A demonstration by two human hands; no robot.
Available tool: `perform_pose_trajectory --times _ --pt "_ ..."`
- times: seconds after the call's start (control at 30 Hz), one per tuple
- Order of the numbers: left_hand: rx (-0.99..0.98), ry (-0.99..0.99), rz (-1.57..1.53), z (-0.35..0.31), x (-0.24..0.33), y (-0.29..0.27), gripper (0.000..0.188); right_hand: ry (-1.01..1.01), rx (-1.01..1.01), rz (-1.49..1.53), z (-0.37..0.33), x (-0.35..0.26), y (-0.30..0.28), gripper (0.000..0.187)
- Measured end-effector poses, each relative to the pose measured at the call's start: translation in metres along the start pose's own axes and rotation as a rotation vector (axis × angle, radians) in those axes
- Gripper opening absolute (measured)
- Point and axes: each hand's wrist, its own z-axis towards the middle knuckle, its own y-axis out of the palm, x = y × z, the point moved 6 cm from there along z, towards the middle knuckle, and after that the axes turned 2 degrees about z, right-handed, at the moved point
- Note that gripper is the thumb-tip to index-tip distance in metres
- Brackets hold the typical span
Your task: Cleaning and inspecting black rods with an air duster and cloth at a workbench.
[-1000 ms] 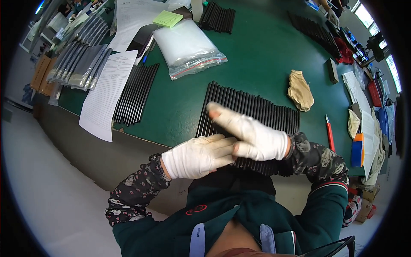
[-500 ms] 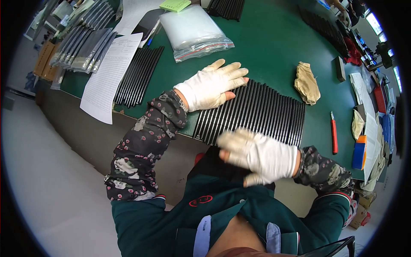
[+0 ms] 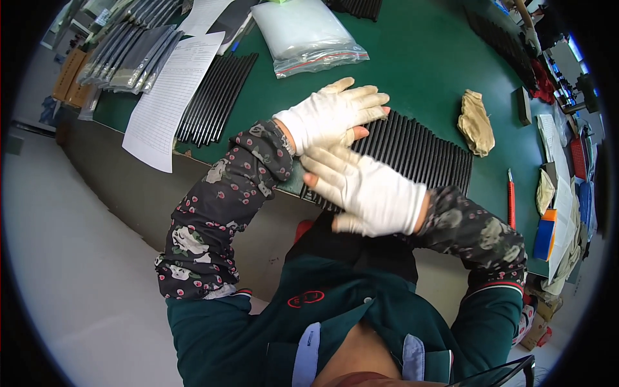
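A row of slim black rods (image 3: 419,151) lies side by side at the near edge of the green table. My left hand (image 3: 332,116), in a white glove with bare fingertips, rests flat with fingers stretched over the far left end of the row. My right hand (image 3: 367,187), gloved the same way, is spread above the near left part of the rods. Its fingertips come close to the left hand's wrist; whether it touches the rods I cannot tell. Neither hand grips anything. The hands hide the left part of the row.
More black rods (image 3: 219,97) lie at the left, beside a printed sheet (image 3: 174,97) and bagged flat pieces (image 3: 132,58). A clear zip bag (image 3: 309,35) sits at the back. On the right are a beige glove (image 3: 476,122), a red cutter knife (image 3: 511,200) and a blue-orange block (image 3: 545,235).
My right hand has swept left and away from me, from the near edge of the rods to beside my left hand. The view has shifted slightly; my left hand stays on the rods.
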Motion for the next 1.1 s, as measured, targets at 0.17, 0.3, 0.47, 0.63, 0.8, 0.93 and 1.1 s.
perform_pose_trajectory --times 0.17,0.3,0.47,0.63,0.8,0.93,1.1 --pt "0.014 -0.049 -0.069 0.002 0.002 -0.008 0.053 -0.207 -0.294 0.134 -0.018 -0.057 0.058 0.072" --pt "0.026 -0.011 -0.055 0.007 0.002 -0.007 0.053 0.011 -0.110 0.112 0.006 -0.017 0.012 0.076" --pt "-0.006 -0.023 -0.037 0.003 0.002 -0.008 0.053 -0.259 -0.244 0.216 -0.015 -0.059 0.063 0.063" --pt "-0.008 -0.032 -0.045 0.007 0.002 -0.011 0.053 0.128 -0.064 -0.200 -0.020 -0.006 0.005 0.070" --pt "-0.080 -0.037 0.001 0.007 0.003 -0.009 0.056 -0.081 -0.243 0.190 -0.027 -0.058 0.036 0.064" --pt "0.028 0.066 0.057 0.017 0.024 -0.028 0.065 0.009 -0.246 0.069 -0.037 -0.053 0.018 0.062" --pt "-0.168 0.080 0.101 0.004 0.024 -0.009 0.065 -0.021 -0.246 0.034 -0.044 -0.062 0.020 0.060"
